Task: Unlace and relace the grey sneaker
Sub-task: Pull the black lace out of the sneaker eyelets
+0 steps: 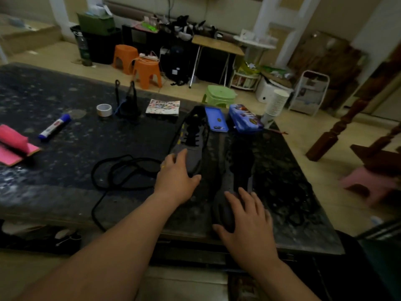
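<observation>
A grey sneaker (192,135) with yellow marks lies on the dark speckled table (65,135), toe toward me, its eyelets without a lace. My left hand (175,172) rests over its toe, fingers wrapped on it. A loose black lace (121,170) lies coiled on the table left of that hand, one end trailing over the front edge. A second, darker sneaker (236,177) lies to the right; my right hand (247,222) grips its toe.
On the table stand a tape roll (104,109), a blue marker (55,127), pink cloth (13,144), a sticker sheet (163,106), a blue tin and lid (245,118), stacked paper cups (276,103). Stools and clutter fill the floor behind.
</observation>
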The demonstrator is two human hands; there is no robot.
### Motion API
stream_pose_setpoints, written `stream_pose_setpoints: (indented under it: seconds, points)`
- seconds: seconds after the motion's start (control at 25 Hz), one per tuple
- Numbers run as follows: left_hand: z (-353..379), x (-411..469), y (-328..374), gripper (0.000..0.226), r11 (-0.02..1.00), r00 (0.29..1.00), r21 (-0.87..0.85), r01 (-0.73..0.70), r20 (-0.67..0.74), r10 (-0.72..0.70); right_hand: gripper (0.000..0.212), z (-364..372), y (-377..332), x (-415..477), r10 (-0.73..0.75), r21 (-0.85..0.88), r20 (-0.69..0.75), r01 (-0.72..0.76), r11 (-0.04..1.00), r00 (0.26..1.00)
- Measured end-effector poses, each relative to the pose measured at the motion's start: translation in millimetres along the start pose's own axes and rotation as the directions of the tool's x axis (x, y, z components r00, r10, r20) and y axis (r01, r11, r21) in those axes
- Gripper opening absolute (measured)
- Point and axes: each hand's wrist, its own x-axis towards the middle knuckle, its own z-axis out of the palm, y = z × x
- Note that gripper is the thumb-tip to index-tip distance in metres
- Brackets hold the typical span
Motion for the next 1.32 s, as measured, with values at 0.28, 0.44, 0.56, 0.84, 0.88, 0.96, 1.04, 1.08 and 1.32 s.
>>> stream_pose_setpoints:
  seconds: [0.28,0.44,0.56,0.84,0.88,0.96,1.04,1.08,1.32]
  points:
    - [31.2,24.2,17.9,0.091,0.986,0.987,0.094,0.14,-0.097,-0.131,0.076,28.6,24.5,87.4,-0.035,0.112,-0.034,0.039,0.993,0.999]
    - [34.6,38.3,12.4,0.108,0.984,0.981,0.044,0.173,-0.097,-0.168,0.077,30.3,24.8,153.4,0.019,0.155,0.007,-0.02,0.988,1.0]
    - [34.6,48.3,8.1,0.119,0.974,0.976,0.075,0.215,-0.051,-0.211,0.079,23.5,27.6,177.3,0.038,0.16,0.129,-0.059,0.985,0.991]
    - [35.5,23.9,21.5,0.11,0.972,0.972,0.06,0.225,-0.079,-0.22,0.031,-7.6,5.6,115.2,-0.091,0.359,-0.159,0.143,0.922,0.983]
    - [39.8,3.4,24.5,0.11,0.976,0.978,0.085,0.201,-0.074,-0.195,0.03,-7.4,0.3,101.7,-0.078,0.508,-0.028,0.081,0.857,0.997]
    - [50.5,-47.1,29.4,0.107,0.975,0.99,0.175,0.139,-0.062,-0.13,0.044,0.1,-6.8,81.8,-0.074,0.719,0.239,-0.125,0.683,0.968]
    - [53.7,-85.9,30.6,0.102,0.967,0.996,0.243,0.082,-0.059,-0.069,0.061,3.2,-12.1,68.8,-0.014,0.773,0.303,-0.237,0.589,0.953]
    - [52.6,-97.1,29.6,0.098,0.965,0.997,0.253,0.061,-0.065,-0.046,0.07,7.1,-14.0,64.8,0.022,0.765,0.299,-0.254,0.592,0.954]
    - [18.0,-126.4,26.8,0.069,0.97,0.995,0.242,-0.018,0.095,-0.005,0.064,4.1,-5.5,28.4,0.125,0.655,0.32,-0.315,0.687,0.939]
